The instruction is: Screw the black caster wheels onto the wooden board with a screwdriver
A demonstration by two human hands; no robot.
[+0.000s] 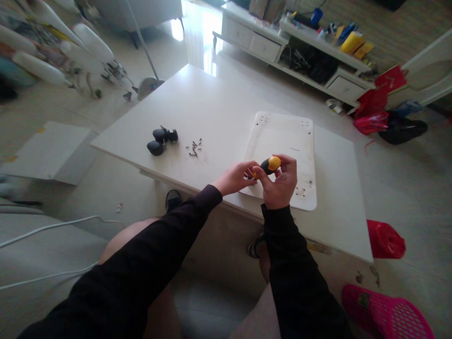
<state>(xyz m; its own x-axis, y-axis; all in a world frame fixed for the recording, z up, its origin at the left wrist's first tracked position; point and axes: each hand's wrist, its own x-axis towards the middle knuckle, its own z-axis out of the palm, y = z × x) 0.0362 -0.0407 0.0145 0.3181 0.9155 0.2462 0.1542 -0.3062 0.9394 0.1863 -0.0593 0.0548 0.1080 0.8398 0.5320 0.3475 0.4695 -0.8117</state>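
My right hand [280,183] is wrapped round the yellow and black handle of a screwdriver [270,165], which tilts down toward the left. Close to its lower end, my left hand [236,178] is closed, fingertips pinched together; the small thing between them is too hidden to name. Both hands are over the near left corner of a white board [282,136] lying flat on the table. Groups of small holes mark the board's other corners. Left of the hands lie several loose screws [194,148] and some black casters [160,139].
The white table [219,103] stands at an angle, its near edge by my knees. Beyond it is a low white cabinet [254,40] with clutter on top. A pink basket [388,313] and a red bin [386,240] are at right; a white box [52,150] is at left.
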